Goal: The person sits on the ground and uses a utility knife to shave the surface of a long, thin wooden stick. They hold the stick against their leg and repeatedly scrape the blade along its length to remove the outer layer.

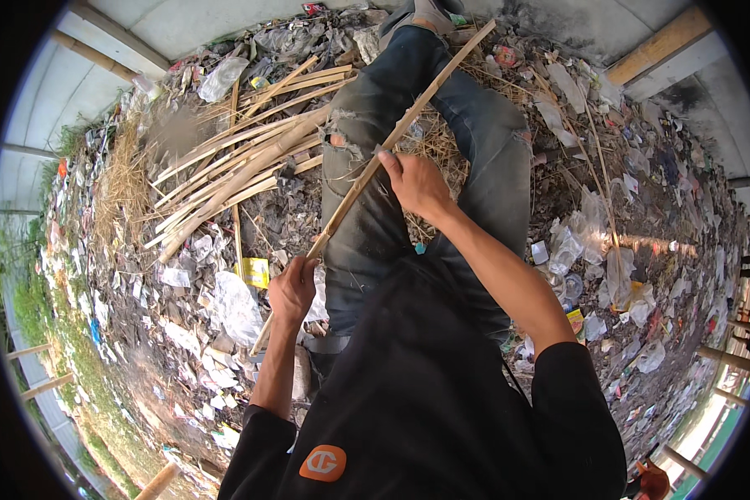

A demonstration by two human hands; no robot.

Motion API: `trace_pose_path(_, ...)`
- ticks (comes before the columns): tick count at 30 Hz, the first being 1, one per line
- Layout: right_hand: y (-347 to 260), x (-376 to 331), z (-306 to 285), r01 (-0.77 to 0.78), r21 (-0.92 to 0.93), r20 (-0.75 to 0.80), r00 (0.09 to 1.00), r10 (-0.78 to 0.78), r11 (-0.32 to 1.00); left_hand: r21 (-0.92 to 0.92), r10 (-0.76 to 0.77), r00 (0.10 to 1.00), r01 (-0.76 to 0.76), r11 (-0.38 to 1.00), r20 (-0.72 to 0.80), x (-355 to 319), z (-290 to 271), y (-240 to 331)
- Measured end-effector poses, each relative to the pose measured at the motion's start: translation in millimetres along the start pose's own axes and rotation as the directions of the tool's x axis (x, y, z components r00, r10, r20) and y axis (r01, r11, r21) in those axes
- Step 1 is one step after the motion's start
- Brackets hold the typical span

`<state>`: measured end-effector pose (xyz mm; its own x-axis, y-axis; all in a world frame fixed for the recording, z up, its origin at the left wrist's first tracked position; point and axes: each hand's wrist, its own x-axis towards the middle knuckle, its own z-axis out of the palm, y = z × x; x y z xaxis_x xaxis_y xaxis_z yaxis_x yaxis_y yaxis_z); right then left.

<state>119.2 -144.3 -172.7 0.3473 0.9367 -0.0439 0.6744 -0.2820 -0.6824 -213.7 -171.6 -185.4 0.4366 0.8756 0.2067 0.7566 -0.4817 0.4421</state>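
Note:
A long, narrow bamboo strip (345, 208) slants across my lap, from beyond my left knee down past my left side. Its lower part is in my left hand (292, 290), the fingers closed around it. Higher up, between my knees, my right hand (418, 185) is closed at the strip, its thumb lying along the edge. A small greyish bit shows by that thumb, too small to make out. My right palm and most of its fingers are hidden. To the left of my legs lies a loose pile of split bamboo strips (250, 175).
My outstretched legs in worn dark trousers (496, 158) lie beneath the strip. Litter covers the ground, including a yellow packet (254, 272) near my left hand and clear plastic bags (587, 225) at right. Dry straw (123, 179) lies far left. A pale wall (550, 33) stands beyond my feet.

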Motion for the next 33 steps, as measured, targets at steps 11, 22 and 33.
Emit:
trace_pose_path(11,-16,-37,26,0.018,0.106,0.021,1.0,-0.02,0.994,0.045,-0.03,0.999,0.029,0.999,0.023,18,12,22)
trace_pose_path(22,-12,-45,24,0.01,0.146,0.173,0.984,-0.035,0.989,0.034,-0.103,0.991,0.1,0.994,0.086,41,6,57)
trace_pose_path(33,16,-29,26,-0.195,0.513,0.435,0.899,-0.058,0.836,0.02,-0.113,0.986,0.112,0.994,0.123,50,-3,67)
